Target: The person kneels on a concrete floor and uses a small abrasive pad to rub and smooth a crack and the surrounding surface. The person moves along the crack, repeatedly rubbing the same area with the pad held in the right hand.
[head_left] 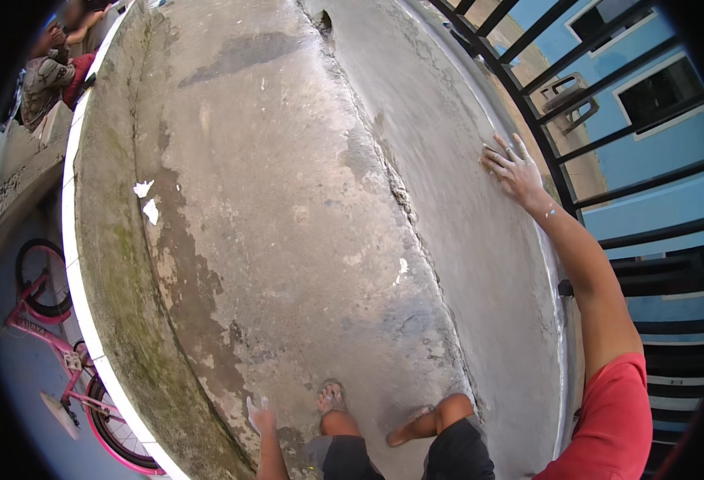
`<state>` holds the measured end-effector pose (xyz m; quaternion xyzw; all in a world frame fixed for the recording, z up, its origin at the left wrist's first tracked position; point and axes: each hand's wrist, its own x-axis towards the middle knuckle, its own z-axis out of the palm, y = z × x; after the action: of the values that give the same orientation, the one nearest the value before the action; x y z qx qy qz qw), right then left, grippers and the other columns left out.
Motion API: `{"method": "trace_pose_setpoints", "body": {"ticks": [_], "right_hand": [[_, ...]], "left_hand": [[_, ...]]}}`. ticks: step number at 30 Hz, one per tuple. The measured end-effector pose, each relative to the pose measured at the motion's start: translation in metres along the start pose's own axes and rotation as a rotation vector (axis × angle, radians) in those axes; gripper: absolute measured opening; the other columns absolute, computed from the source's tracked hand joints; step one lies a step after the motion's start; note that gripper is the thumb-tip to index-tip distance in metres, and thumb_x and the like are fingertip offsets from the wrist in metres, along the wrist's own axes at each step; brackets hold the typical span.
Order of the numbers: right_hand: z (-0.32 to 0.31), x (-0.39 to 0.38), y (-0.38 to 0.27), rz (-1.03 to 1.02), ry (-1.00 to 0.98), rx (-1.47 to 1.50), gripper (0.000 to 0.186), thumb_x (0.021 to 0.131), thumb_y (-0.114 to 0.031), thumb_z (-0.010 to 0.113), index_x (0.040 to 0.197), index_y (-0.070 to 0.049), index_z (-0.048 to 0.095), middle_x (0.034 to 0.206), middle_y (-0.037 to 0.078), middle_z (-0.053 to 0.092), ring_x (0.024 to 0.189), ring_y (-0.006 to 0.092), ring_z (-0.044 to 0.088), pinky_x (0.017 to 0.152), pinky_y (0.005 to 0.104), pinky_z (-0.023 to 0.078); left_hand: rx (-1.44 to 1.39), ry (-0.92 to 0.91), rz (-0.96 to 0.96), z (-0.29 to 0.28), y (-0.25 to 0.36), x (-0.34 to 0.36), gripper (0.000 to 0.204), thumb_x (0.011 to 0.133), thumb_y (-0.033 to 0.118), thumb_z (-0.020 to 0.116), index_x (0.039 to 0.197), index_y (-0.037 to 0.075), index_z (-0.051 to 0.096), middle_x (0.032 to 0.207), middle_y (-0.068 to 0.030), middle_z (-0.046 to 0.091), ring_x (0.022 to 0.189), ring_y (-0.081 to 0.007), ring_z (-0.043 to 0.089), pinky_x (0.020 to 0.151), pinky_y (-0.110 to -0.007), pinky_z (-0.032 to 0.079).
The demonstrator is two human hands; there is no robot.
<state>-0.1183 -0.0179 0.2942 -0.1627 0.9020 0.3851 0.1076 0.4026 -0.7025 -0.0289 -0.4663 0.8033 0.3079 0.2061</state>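
Note:
My right hand (514, 170) is stretched out to the right, its fingers spread and smeared with whitish powder. It rests at the far edge of a smooth grey cement surface (480, 216), close beside a black metal railing (556, 160). My left hand (262, 418) hangs low at the left of my bare feet, pale smudges on it, with nothing visible in its grasp. Its finger and thumb look apart. A rough broken seam (400, 196) divides the grey surface from the worn concrete floor (288, 216).
White scraps (151, 211) lie near a mossy low wall (120, 240) topped with white tile. Beyond it are a pink bicycle (68, 360) and, at the upper left, a seated person (48, 80). Past the railing are a plastic stool (570, 100) and a blue wall (540, 24).

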Motion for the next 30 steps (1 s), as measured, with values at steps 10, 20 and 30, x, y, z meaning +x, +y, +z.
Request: {"method": "trace_pose_setpoints", "body": {"ticks": [10, 20, 30], "right_hand": [[-0.064, 0.287, 0.075, -0.13, -0.027, -0.073, 0.048, 0.113, -0.044, 0.038, 0.157, -0.037, 0.056, 0.173, -0.017, 0.04, 0.17, 0.0168, 0.009, 0.139, 0.055, -0.008], [-0.175, 0.633, 0.171, -0.273, -0.078, -0.13, 0.047, 0.113, -0.038, 0.039, 0.155, -0.033, 0.061, 0.173, -0.013, 0.043, 0.17, 0.0174, 0.012, 0.138, 0.0582, -0.007], [-0.2, 0.744, 0.225, -0.862, -0.418, -0.215, 0.053, 0.113, -0.049, 0.039, 0.162, -0.032, 0.05, 0.173, -0.01, 0.043, 0.168, 0.0184, 0.022, 0.137, 0.0618, 0.0]], "left_hand": [[-0.107, -0.183, -0.076, -0.087, 0.181, -0.014, 0.073, 0.105, 0.027, 0.07, 0.164, -0.004, 0.04, 0.164, -0.0283, 0.049, 0.149, -0.0423, 0.05, 0.123, -0.047, 0.04], [-0.359, -0.229, 0.353, -0.085, 0.736, 0.066, 0.064, 0.107, 0.024, 0.066, 0.159, -0.006, 0.047, 0.159, -0.0281, 0.054, 0.149, -0.042, 0.052, 0.126, -0.047, 0.037], [-0.833, -1.013, 0.25, 0.022, 1.135, -0.006, 0.091, 0.108, 0.04, 0.064, 0.169, -0.01, 0.018, 0.177, -0.0333, 0.021, 0.167, -0.0416, 0.019, 0.136, -0.045, 0.017]]}}
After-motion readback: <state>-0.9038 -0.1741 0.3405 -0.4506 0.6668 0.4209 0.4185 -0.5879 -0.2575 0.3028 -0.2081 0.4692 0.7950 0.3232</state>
